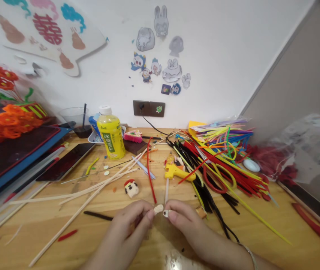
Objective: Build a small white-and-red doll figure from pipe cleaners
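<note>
My left hand (136, 221) pinches a small cream-coloured, bumpy piece (158, 209) between thumb and fingertips. Close beside it, with a slight gap, a small whitish piece with a dark spot (166, 213) is pinched in my right hand (182, 219). What either piece is made of, I cannot make out. Just beyond my fingers lies a yellow glue gun (177, 172), with a whitish stick (167, 189) pointing toward my right hand. A small head figure with a red top (131, 188) rests on the table past my left hand. A red pipe cleaner (150, 172) lies between them.
Bundles of pipe cleaners (233, 168) spread over the right side. Long pale wooden sticks (89, 191) cross the left. Behind stand a yellow drink bottle (111, 135) and a plastic cup (80, 122). A dark tablet or phone (67, 162) and orange flowers (11, 123) are at the left.
</note>
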The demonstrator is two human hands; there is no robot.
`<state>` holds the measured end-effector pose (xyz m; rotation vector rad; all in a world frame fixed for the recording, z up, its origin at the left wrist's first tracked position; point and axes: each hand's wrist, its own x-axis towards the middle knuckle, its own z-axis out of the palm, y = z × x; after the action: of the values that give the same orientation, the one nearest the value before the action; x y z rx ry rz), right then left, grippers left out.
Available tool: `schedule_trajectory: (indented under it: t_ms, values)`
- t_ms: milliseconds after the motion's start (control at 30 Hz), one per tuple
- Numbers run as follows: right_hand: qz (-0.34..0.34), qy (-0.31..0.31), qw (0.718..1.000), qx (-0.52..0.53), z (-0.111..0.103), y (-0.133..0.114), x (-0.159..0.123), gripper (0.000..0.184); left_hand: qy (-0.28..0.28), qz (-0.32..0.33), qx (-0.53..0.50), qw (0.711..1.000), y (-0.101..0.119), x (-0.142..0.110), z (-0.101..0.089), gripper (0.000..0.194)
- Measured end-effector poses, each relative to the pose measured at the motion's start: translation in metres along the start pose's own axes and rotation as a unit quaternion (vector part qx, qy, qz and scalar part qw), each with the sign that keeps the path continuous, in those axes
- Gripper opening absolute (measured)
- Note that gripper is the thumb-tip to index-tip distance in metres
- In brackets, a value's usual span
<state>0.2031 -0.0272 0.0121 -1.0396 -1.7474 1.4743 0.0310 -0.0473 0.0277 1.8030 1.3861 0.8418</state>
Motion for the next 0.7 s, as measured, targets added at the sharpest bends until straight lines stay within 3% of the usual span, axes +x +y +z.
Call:
schedule_trajectory:
  t_ms: [167, 433, 700]
  values:
    - [-0.011, 0.020, 0.997, -0.073, -0.0001, -0.0049, -0.0022, 0.025, 0.012, -0.006, -0.006, 1.000, 0.0030, -0.0007, -0.0006, 0.031]
    - [-0.001, 0.037, 0.998, -0.042, 0.0001, 0.0037, 0.0001, 0.025, 0.015, -0.021, -0.018, 1.000, 0.0089, -0.0009, -0.0032, 0.030]
    - [-0.004, 0.045, 0.995, -0.087, -0.0025, 0.0006, -0.0005, 0.021, 0.002, -0.027, -0.012, 1.000, 0.0035, -0.0019, -0.0016, 0.031]
